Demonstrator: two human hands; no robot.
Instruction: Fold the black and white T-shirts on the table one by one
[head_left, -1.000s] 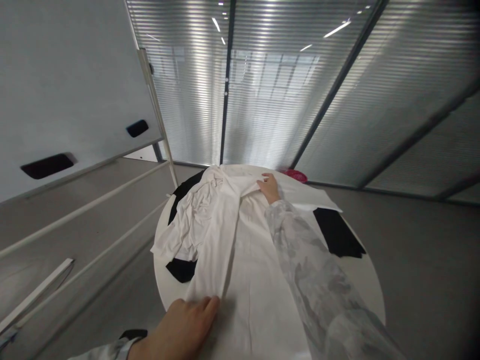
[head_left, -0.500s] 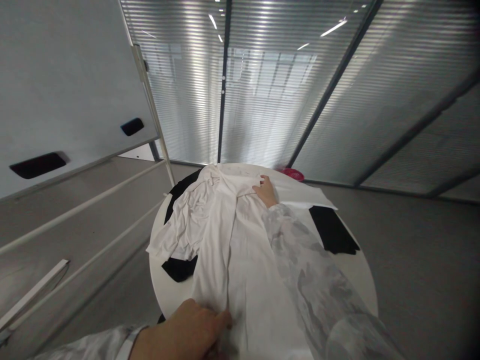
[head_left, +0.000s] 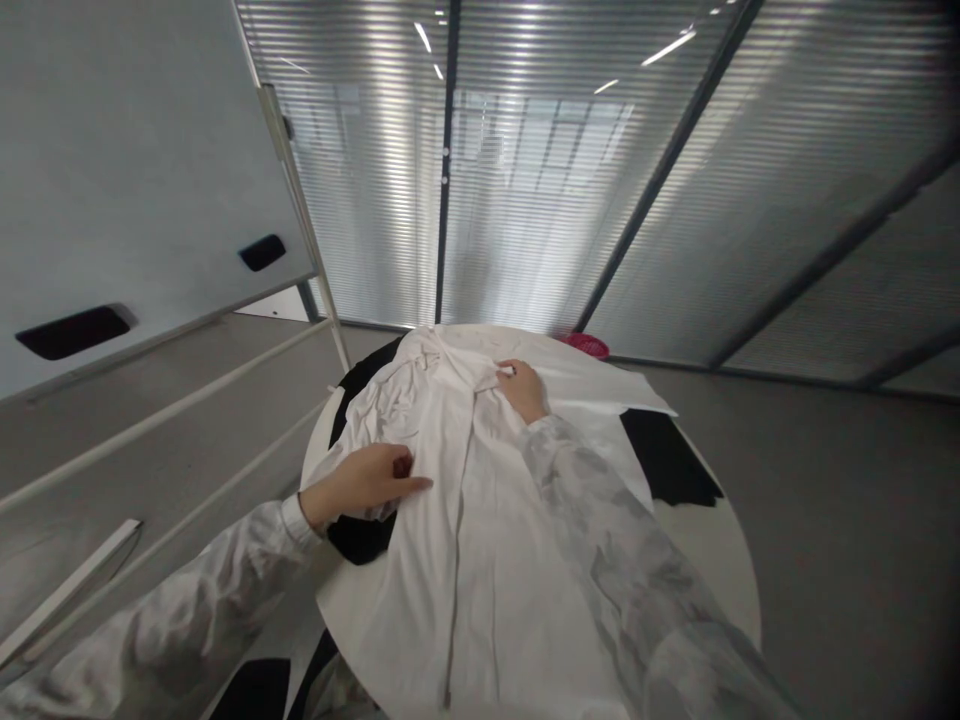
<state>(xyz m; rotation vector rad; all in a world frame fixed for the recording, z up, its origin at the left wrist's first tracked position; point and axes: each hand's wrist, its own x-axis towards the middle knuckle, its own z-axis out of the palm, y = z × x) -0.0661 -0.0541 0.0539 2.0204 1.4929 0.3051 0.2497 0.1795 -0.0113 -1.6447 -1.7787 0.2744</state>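
Observation:
A white shirt [head_left: 431, 530] lies over a round table with its long front opening running toward me. Its left part is crumpled, while one sleeve [head_left: 600, 388] stretches flat to the right. Near the collar [head_left: 469, 370], my right hand [head_left: 523, 388] is closed, with thumb and fingertips pinching the cloth. My left hand [head_left: 367, 480] hovers over or rests lightly on the left front of the shirt; which, I cannot tell. Its thumb points right, apart from the bent fingers, and nothing shows between them.
Black patches [head_left: 667, 460] show on the white round table [head_left: 720, 560] at both sides. Behind it lies a red mesh item [head_left: 586, 345] by a glass wall with blinds [head_left: 525, 200]. A whiteboard [head_left: 150, 150] on a white-railed stand [head_left: 180, 405] is at left.
My left hand has moved up and away from the shirt's lower front to its left side. My right hand has shifted slightly left and now pinches cloth by the collar.

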